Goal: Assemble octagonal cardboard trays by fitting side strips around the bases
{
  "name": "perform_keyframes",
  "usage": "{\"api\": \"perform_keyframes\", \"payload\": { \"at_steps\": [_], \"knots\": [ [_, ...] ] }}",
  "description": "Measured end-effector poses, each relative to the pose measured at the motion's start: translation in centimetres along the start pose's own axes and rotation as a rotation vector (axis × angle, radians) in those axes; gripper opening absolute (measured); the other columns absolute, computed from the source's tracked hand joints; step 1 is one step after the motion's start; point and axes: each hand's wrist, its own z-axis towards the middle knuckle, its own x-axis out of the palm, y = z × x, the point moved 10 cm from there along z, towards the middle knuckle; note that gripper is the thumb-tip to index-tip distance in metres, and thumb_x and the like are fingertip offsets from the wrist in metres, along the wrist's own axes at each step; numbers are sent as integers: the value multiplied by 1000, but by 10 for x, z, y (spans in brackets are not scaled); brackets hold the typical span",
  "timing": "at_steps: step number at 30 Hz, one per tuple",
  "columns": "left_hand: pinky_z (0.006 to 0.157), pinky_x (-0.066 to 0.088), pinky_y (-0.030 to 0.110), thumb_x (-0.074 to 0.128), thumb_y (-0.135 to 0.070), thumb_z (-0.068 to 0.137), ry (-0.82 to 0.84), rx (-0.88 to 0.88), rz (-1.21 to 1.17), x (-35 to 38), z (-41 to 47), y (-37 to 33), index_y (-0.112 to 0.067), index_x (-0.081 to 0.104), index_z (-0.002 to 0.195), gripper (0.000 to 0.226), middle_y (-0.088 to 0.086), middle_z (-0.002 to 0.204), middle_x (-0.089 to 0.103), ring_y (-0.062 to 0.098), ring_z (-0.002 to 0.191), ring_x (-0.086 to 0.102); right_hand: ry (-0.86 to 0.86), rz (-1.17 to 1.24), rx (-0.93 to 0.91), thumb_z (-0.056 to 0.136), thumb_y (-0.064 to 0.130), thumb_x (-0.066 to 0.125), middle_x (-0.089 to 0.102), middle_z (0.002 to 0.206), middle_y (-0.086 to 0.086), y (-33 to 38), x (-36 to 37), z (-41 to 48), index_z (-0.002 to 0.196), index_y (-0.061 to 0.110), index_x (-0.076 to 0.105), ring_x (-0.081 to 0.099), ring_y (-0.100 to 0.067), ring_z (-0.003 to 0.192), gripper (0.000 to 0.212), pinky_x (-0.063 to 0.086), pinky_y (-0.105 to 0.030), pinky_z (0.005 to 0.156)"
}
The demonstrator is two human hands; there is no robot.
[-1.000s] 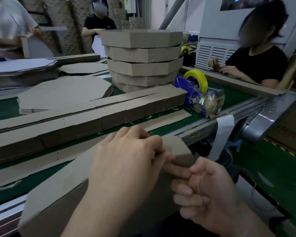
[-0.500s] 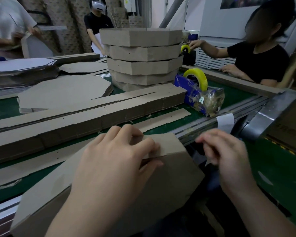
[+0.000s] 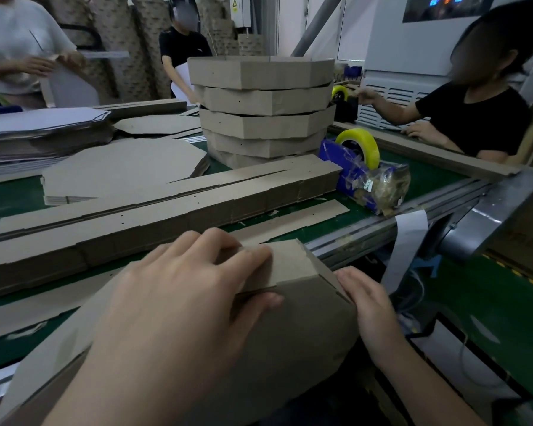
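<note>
blue tape dispenser, yellow roll | green belt; person in black beyond

A: Tray?
B: Matt brown cardboard, rough cut edges. Side strips were the same.
A: Belt?
B: Green, matt. Rail was dull brushed metal.
A: Tape roll?
B: Glossy yellowish film. Dispenser was blue plastic under crinkled clear film. Paper strip was white, matt.

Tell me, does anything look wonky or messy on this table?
Yes. The stack of finished trays is wonky: its layers are twisted against each other and sit unevenly. The tape dispenser is wrapped in crumpled tape, and small cardboard scraps lie on the green belt.
</note>
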Motion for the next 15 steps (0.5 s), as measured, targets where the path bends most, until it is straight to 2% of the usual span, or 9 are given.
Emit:
{"api": "perform_keyframes", "payload": {
  "at_steps": [4, 8, 10, 12, 13, 15],
  "knots": [
    [50, 31, 25, 38, -60, 82, -6, 55, -25, -3, 6, -12, -40, 70, 100, 41, -8, 86, 62, 21, 71, 62, -23, -20, -40, 88, 34, 49, 48, 72, -26, 3, -9, -1, 80, -11, 56, 49, -24, 69, 46, 34, -34, 65],
    [55, 18, 11, 34, -57, 85, 7, 105, -7, 2, 13, -23, -44, 66, 112, 44, -10, 88, 61, 15, 71, 60, 2, -59, -43, 84, 38, 49, 46, 75, -30, 0, -15, -2, 81, -14, 54, 47, -26, 70, 52, 33, -35, 65],
    [56, 31, 15, 33, -55, 87, 9, 149, 24, 9, 15, -28, -44, 64, 118, 45, -6, 89, 60, 17, 73, 59, 75, -111, -8, 85, 42, 50, 54, 76, -24, -1, -13, 1, 83, -8, 60, 53, -27, 73, 51, 38, -33, 67],
    [57, 44, 28, 32, -52, 89, -6, 175, 35, 14, 16, -29, -42, 63, 120, 45, -2, 90, 59, 20, 74, 59, 105, -246, -22, 86, 45, 52, 66, 80, -5, 7, -20, 14, 86, 10, 69, 62, -16, 80, 39, 46, -25, 72],
    [57, 45, 31, 31, -52, 89, -15, 177, 38, 16, 17, -29, -41, 62, 121, 46, -1, 90, 59, 20, 74, 59, 46, -296, -55, 88, 43, 53, 67, 83, 3, 16, -34, 28, 88, 19, 69, 62, -9, 80, 28, 47, -22, 74],
    [57, 46, 32, 30, -51, 90, -23, 175, 43, 18, 18, -29, -40, 62, 122, 46, 0, 90, 58, 21, 74, 58, -185, -378, -136, 92, 33, 56, 65, 84, 9, 42, -78, 65, 89, 30, 65, 59, -5, 80, 9, 46, -25, 74]
  ]
}}
